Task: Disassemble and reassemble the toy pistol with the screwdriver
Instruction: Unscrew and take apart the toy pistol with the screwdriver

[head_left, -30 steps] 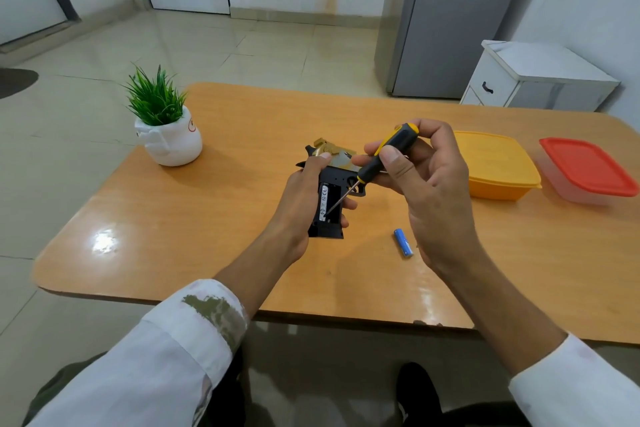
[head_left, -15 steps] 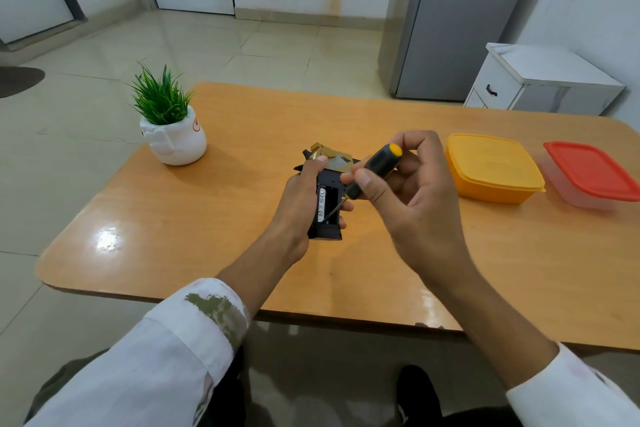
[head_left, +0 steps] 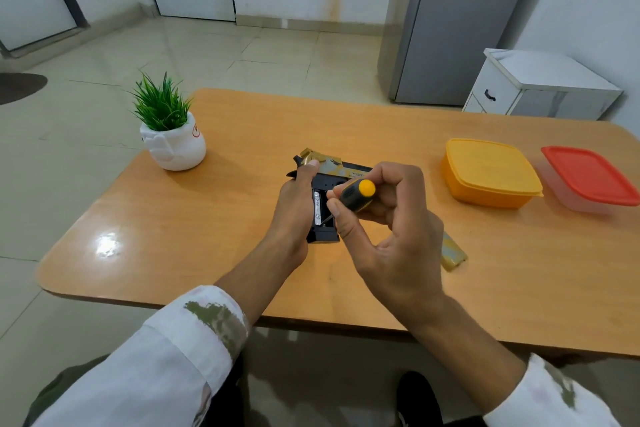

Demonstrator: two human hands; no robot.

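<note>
Right hand [head_left: 391, 229], nearest: fingers and thumb clamped round the screwdriver [head_left: 356, 196]. Yellow cap faces me, the shaft slants down-left, and the tip is in the open bay of the grip.

Left hand [head_left: 294, 208]: curled round the pistol [head_left: 323, 236] from the left, one fingertip up on the gold slide. The pistol sits mid-table [head_left: 207, 236]; resting or just lifted, I cannot tell.

Judgement: I'm working a screw inside the bay, though the tip is too small to confirm. Seat the tip square before turning, press along the shaft, twirl with fingertips only, and brace with the left hand against twist. A slip would skid onto the silver contact.

Pistol on its side, bay up. Long axis left–right, butt toward me, rear at left. Muzzle likely right, hidden behind my right hand.

Gold panel [head_left: 452, 253] lies loose just right of that hand. Beyond: yellow box [head_left: 488, 173], red-lidded box [head_left: 588, 177], plant [head_left: 169, 128] far left.
</note>
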